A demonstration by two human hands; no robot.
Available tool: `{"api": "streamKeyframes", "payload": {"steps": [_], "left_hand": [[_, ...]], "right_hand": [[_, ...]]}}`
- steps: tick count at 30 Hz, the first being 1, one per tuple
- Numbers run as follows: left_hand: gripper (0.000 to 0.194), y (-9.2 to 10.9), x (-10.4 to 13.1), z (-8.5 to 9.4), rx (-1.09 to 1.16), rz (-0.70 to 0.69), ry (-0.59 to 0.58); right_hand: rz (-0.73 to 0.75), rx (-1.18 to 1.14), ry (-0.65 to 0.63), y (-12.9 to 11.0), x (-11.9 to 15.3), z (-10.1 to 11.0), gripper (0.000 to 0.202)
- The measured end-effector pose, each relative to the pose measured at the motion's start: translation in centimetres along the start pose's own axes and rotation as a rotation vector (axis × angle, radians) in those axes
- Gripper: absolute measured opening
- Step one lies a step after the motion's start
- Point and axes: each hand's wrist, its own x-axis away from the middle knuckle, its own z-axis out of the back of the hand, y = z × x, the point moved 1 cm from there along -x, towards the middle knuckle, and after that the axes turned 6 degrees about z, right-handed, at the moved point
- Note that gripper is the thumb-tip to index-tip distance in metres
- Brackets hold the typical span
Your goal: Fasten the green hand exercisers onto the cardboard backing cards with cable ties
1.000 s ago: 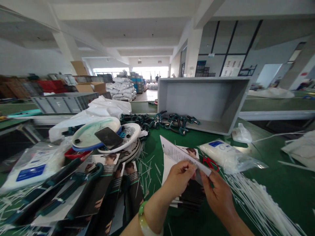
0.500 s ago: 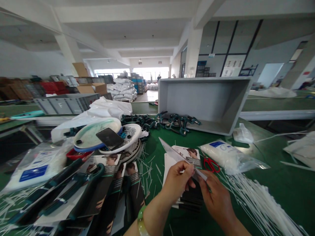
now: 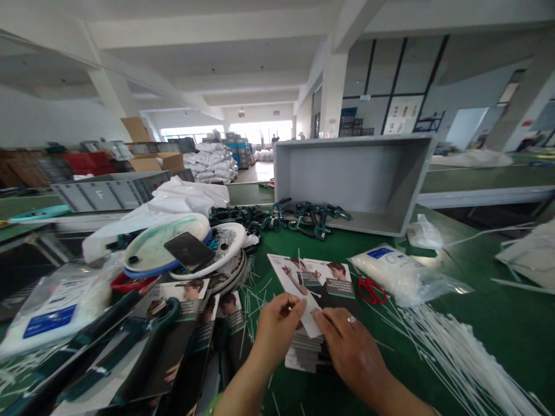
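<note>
Over a stack of printed cards [image 3: 342, 284] on the green table, a white-edged card [image 3: 288, 278] is held tilted between my two hands. My left hand [image 3: 280, 323] pinches at its left side, thumb and forefinger together near a thin white cable tie [image 3: 300, 267] that stands up from the card. My right hand [image 3: 353, 341], with a ring on one finger, grips the card's lower right edge. Red-handled scissors [image 3: 372, 290] lie right of the stack. A large bundle of white cable ties [image 3: 463, 352] spreads at the lower right.
Carded dark-green tools [image 3: 147, 341] pile at the left, beside round trays with a phone [image 3: 189, 251] on top. A grey crate [image 3: 351, 185] lies on its side behind, with green clamps [image 3: 314, 216] at its opening. A plastic bag of ties [image 3: 399, 271] is at the right.
The card has turned so its printed face shows, and an upright cable tie is now visible at it. My right hand has rotated, back upward; both hands have shifted slightly left.
</note>
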Motion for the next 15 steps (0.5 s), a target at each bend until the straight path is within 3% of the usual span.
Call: {"api": "streamKeyframes", "payload": {"steps": [4, 7, 10, 13, 15], "left_hand": [[0.025, -1.8, -1.9, 1.5, -0.379, -0.194, 0.228], [0.023, -3.1, -3.1, 1.2, -0.425, -0.266, 0.262], [0.021, -3.8, -3.7, 0.4, -0.387, -0.297, 0.201], [0.021, -4.2, -3.9, 0.0, -0.318, -0.271, 0.141], [0.02, -4.8, -4.2, -0.1, -0.291, -0.27, 0.118]], "right_hand": [[0.032, -0.216, -0.193, 2.8, -1.7, 0.2, 0.025], [-0.142, -0.125, -0.249, 8.3, -4.2, -0.9, 0.032], [-0.308, 0.138, -0.423, 15.0, -7.6, -3.9, 0.034], [-0.299, 0.199, -0.513, 20.2, -11.1, -8.5, 0.043], [-0.253, 0.231, -0.562, 22.2, -13.5, -11.8, 0.049]]}}
